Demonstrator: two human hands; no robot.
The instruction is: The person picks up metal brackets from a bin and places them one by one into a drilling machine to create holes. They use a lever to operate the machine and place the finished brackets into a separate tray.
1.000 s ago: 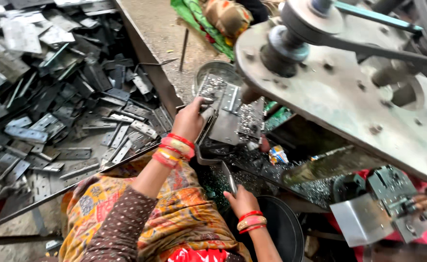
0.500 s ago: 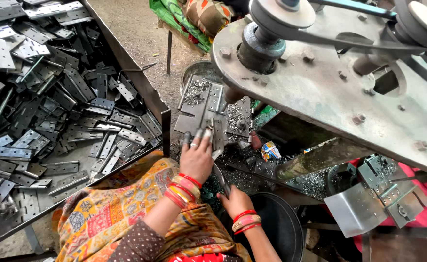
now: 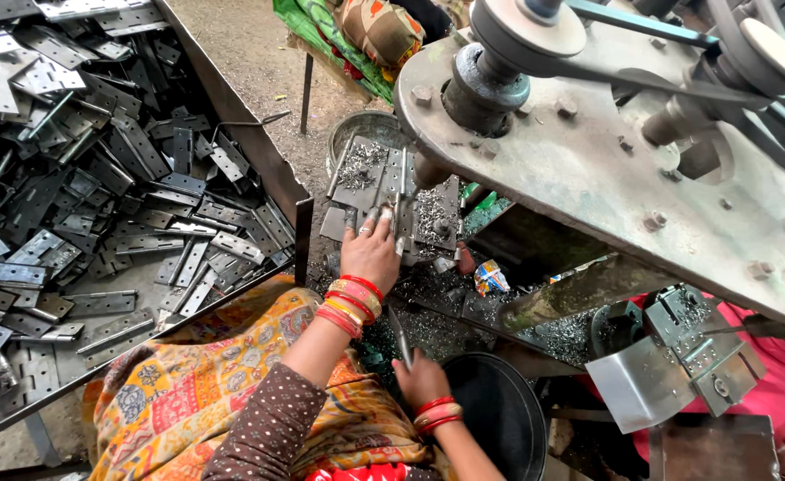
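Observation:
My left hand (image 3: 370,254), with red and gold bangles at the wrist, reaches forward onto the metal work table (image 3: 357,183) under the machine. Its fingertips pinch a narrow grey hinge (image 3: 394,216) lying among metal shavings. My right hand (image 3: 421,379), also with bangles, stays low near my lap. It grips a thin metal strip (image 3: 402,334) that points up toward the table. A patterned orange cloth (image 3: 196,383) covers my lap.
A large tray of several grey hinges (image 3: 98,214) fills the left. A heavy machine plate (image 3: 606,178) with a pulley (image 3: 517,36) and belt overhangs on the right. A round metal bowl (image 3: 366,129) sits beyond the table, and a black tub (image 3: 499,414) lies by my right hand. Pink clothing (image 3: 767,383) shows far right.
My left hand has drawn back slightly toward the near edge of the work table, still on the metal pieces. My right hand has kept its low place with the strip.

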